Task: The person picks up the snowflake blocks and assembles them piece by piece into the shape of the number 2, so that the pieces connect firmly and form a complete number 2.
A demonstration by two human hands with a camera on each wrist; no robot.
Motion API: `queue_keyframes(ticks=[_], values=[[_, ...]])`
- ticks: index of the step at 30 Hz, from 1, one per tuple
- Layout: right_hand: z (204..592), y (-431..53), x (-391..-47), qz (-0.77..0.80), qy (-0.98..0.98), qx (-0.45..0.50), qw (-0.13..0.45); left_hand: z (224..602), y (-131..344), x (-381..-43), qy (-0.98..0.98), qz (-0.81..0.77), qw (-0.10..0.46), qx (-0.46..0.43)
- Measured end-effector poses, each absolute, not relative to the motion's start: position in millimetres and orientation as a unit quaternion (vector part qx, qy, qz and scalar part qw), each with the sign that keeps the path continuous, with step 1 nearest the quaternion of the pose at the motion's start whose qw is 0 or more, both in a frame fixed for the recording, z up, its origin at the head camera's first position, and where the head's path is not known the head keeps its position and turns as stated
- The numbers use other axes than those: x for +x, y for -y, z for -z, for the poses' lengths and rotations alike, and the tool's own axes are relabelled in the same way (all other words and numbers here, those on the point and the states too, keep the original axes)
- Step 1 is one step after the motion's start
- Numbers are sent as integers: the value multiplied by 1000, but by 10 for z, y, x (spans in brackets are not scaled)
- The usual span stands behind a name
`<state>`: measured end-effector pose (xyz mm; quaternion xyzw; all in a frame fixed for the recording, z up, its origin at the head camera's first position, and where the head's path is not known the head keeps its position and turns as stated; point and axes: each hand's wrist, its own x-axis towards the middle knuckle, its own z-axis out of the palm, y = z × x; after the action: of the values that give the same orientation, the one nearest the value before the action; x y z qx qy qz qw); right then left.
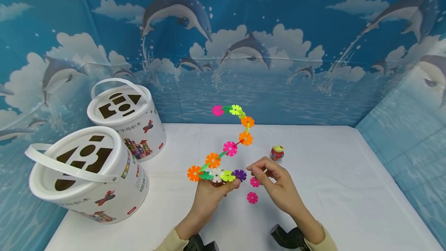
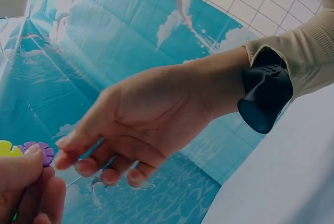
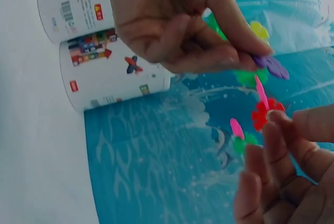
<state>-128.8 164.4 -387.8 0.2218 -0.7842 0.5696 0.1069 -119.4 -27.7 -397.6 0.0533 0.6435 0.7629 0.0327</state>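
My left hand point(image 1: 210, 196) holds a zigzag chain of notched plastic discks, its thumb pressing close by the yellow-green disc point(image 1: 228, 176) and the purple disc point(image 1: 240, 175) at one end. White, green, orange and pink discs make up the rest of the chain point(image 1: 230, 148), which rises behind the hand. To the right is my right hand point(image 1: 278, 191), thumb and forefinger near the purple disc. In the left wrist view the right hand point(image 2: 141, 119) has loosely bent fingers with nothing between them. Below it on the white cloth lie two pink discs, one at the front point(image 1: 252, 197).
Two white lidded buckets point(image 1: 139, 193) with shape-cut openings stand at the left, handles raised or tipped over the lids. A small green and red toy figure point(image 1: 277, 152) is beyond the right hand. A blue dolphin backdrop point(image 1: 296, 100) borders the back and sides.
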Motion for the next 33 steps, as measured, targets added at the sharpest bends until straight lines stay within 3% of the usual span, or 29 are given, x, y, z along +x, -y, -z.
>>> queue_keyframes(ticks=[4,12,19,24,33], values=[[3897,-1724,-1325,-536,820,180,89,3965,295,-1206,-649,-758,29,55],[4338,-1764,-1426,-327,926,179,-58,3976,306,-1228,-636,-768,30,68],[4590,-1759,-1469,-237,959,139,-73,3969,315,-1222,-633,-770,34,69],[4641,-1755,-1484,-228,959,129,-110,3979,326,-1228,-626,-775,31,78],[4676,-1783,-1510,-243,952,147,-116,3987,333,-1252,-627,-775,28,74]])
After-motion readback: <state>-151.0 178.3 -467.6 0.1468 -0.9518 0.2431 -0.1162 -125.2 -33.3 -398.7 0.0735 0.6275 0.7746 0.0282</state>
